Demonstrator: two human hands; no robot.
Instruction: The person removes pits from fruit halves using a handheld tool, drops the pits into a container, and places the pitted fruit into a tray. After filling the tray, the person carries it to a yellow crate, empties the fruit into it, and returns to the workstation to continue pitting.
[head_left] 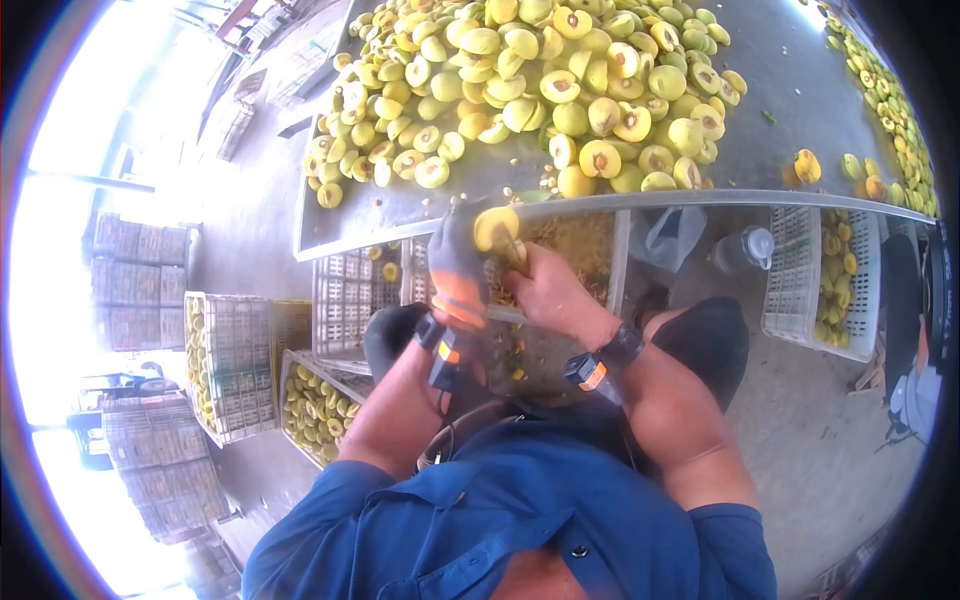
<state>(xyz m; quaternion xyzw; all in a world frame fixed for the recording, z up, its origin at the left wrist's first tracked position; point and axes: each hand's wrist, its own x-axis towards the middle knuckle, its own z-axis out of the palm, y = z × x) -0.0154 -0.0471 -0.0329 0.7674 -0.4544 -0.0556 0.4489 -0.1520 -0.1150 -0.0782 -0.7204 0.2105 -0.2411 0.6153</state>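
Note:
My left hand (457, 258), in a grey and orange glove, is closed around a yellow-green fruit half (496, 229) just in front of the metal table's edge. Bare and closed, my right hand (550, 287) touches the fruit's lower right side; what its fingers grip is too small and blurred to make out. Beyond both hands, a large heap of halved fruit (520, 90), some halves showing brown centres, covers part of the metal table (400, 221). Under the hands stands a crate (619, 265) with small yellowish-brown pieces inside.
Crates of fruit (240, 375) stand at the left, another crate (790, 270) at the right. A clear jug (740, 250) and a plastic bag (672, 236) are beneath the table's edge. Part of another person (915, 390) shows at the far right.

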